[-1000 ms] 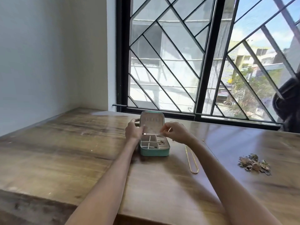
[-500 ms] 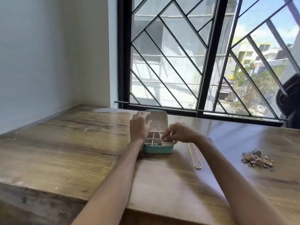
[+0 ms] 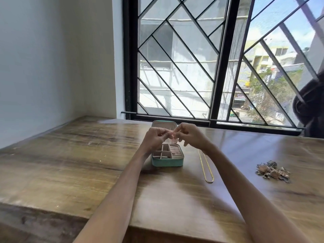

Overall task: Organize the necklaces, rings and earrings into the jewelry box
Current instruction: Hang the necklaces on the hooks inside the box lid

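Note:
A small teal jewelry box (image 3: 167, 163) stands open on the wooden table (image 3: 70, 163), its lid upright and its pale compartments showing. My left hand (image 3: 155, 138) and my right hand (image 3: 190, 135) are raised above the box in front of the lid, fingertips meeting and pinching something too small to make out. A gold chain necklace (image 3: 206, 167) lies stretched on the table just right of the box. A heap of earrings and rings (image 3: 272, 171) sits farther right.
A barred window (image 3: 210, 67) runs along the table's far edge. A white wall closes the left side. A dark object (image 3: 310, 109) stands at the far right by the window.
Both hands have lifted from the box's compartments and come together above it, fingertips touching in front of the lid. The box, chain and heap have stayed put.

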`<state>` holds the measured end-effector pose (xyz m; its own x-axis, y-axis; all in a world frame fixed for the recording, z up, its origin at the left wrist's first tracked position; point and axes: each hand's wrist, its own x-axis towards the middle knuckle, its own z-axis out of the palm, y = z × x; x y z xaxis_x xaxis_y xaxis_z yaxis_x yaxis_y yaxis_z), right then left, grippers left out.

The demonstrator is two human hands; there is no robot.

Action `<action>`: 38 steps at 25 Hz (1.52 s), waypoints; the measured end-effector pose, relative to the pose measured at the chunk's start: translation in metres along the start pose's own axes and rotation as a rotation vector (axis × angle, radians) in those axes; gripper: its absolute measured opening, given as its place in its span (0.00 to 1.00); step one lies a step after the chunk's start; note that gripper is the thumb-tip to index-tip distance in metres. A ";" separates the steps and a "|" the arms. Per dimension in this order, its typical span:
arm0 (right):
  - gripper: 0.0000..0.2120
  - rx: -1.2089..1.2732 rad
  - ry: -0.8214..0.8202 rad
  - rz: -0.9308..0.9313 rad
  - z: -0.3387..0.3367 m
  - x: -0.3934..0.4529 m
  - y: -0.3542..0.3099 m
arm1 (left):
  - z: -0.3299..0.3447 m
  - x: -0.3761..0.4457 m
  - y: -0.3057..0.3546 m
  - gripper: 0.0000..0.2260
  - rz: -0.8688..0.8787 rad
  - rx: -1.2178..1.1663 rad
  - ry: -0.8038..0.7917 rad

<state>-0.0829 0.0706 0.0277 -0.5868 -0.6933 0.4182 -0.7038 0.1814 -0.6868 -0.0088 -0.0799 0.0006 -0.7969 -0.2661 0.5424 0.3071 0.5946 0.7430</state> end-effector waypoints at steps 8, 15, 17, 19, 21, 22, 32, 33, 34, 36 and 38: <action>0.01 0.402 0.227 0.006 -0.004 0.018 -0.023 | -0.001 -0.005 0.007 0.09 -0.097 -0.236 -0.069; 0.03 0.682 0.286 0.085 -0.006 0.011 -0.019 | -0.002 -0.003 0.005 0.09 -0.100 -0.180 0.009; 0.05 0.416 0.200 0.120 -0.007 0.008 -0.015 | -0.002 -0.001 0.005 0.06 -0.079 -0.202 0.038; 0.05 0.170 0.064 0.140 -0.003 0.007 -0.013 | -0.002 0.000 0.007 0.04 -0.045 -0.206 0.028; 0.05 0.229 -0.022 0.179 0.001 0.005 -0.011 | -0.001 0.001 0.008 0.04 -0.027 -0.220 0.037; 0.05 0.345 -0.049 0.197 0.001 0.004 -0.010 | -0.001 0.001 0.008 0.03 -0.030 -0.247 0.056; 0.11 1.143 0.242 0.173 -0.021 0.015 -0.003 | -0.006 -0.003 0.013 0.07 -0.155 -0.543 0.003; 0.11 1.200 0.269 0.163 -0.024 0.015 -0.004 | -0.008 -0.004 0.012 0.07 -0.164 -0.548 0.001; 0.12 1.252 0.298 0.151 -0.028 0.015 -0.005 | -0.010 -0.004 0.012 0.07 -0.173 -0.548 -0.007; 0.12 1.334 0.360 0.120 -0.040 0.015 -0.009 | -0.018 -0.005 0.014 0.06 -0.186 -0.522 -0.016; 0.12 1.369 0.415 0.092 -0.052 0.012 -0.012 | -0.027 -0.005 0.020 0.05 -0.180 -0.470 -0.017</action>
<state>-0.1027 0.0963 0.0723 -0.8488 -0.4226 0.3177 0.1352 -0.7545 -0.6422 0.0152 -0.0878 0.0233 -0.8660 -0.3185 0.3856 0.3616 0.1337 0.9227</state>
